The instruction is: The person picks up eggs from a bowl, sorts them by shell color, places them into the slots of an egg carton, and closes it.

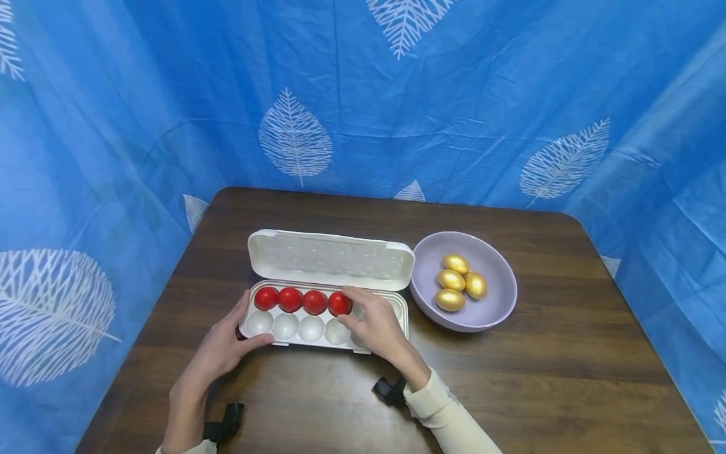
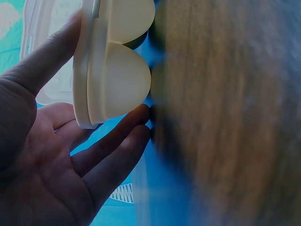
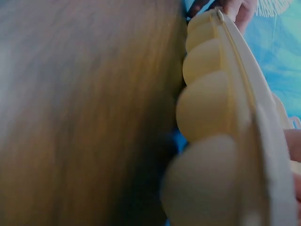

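Observation:
A white egg carton [image 1: 326,340] lies with its lid [image 1: 331,255] tipped back. Red eggs sit in its back row: one at the left end [image 1: 266,298], a second [image 1: 290,299] and a third [image 1: 314,302]. My right hand [image 1: 377,325] pinches a fourth red egg [image 1: 339,304] between thumb and fingers, over the same row. The front row's left cups show bare; the hand covers part of the right end. My left hand [image 1: 221,343] grips the carton's left end, its thumb [image 2: 56,52] over the rim and fingers [image 2: 115,136] around the outer side.
A lilac bowl [image 1: 499,296] stands right beside the carton, holding several golden eggs [image 1: 450,279]. Both stand on a dark wooden table [image 1: 556,353]. A blue curtain with white leaf prints [image 1: 295,135] hangs behind and at the sides.

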{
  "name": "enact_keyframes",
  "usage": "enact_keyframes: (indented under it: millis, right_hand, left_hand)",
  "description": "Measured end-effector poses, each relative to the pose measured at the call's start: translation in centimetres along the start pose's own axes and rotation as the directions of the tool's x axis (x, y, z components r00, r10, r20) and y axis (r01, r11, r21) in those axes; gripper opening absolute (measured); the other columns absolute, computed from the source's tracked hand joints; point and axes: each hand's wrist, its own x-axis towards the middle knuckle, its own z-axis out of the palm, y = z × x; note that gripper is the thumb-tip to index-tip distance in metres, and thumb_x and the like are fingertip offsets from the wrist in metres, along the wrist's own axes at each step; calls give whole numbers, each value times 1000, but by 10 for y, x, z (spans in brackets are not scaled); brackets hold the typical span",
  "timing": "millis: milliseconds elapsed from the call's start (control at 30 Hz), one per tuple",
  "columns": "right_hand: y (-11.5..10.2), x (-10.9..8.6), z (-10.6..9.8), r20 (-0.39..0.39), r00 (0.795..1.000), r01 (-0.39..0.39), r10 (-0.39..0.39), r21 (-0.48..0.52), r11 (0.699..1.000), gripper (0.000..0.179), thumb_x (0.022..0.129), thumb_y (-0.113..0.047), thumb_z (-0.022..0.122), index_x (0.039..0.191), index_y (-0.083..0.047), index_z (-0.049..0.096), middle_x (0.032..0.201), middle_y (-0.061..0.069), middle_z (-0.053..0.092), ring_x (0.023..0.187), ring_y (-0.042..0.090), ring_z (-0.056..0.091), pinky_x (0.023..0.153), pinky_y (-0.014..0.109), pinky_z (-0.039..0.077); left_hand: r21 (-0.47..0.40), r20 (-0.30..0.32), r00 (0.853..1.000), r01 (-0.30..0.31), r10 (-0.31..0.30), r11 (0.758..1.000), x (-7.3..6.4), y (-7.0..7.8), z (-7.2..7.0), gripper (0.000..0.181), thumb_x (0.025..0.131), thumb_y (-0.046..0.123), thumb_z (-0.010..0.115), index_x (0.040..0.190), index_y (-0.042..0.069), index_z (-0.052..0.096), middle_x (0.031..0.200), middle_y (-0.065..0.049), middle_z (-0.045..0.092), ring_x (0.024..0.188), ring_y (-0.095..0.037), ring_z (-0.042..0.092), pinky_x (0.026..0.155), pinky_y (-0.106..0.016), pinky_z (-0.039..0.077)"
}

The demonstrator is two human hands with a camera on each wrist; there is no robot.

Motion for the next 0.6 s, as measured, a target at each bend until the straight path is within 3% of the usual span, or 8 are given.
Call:
enact_keyframes:
  millis: [300,600]
  right_hand:
    - [12,-25,-39,-128,992,25,-12,100,995,52,77,-12,85,123,3,67,124,9,67,117,24,62,101,39,47]
    - [28,-48,-88,-208,974,-51,84,162,986,52,76,-9,86,123,3,67,124,13,67,119,28,60,103,22,43]
  left_hand:
    - [2,6,1000,-10,10,1000,1,0,2,115,81,54,76,158,4,7,160,-26,16,143,-48,18,109,-65,24]
    - [7,10,1000,-1,1,1000,-1,4,-1,114,81,52,76,157,3,6,159,-27,15,143,-49,17,110,-65,22]
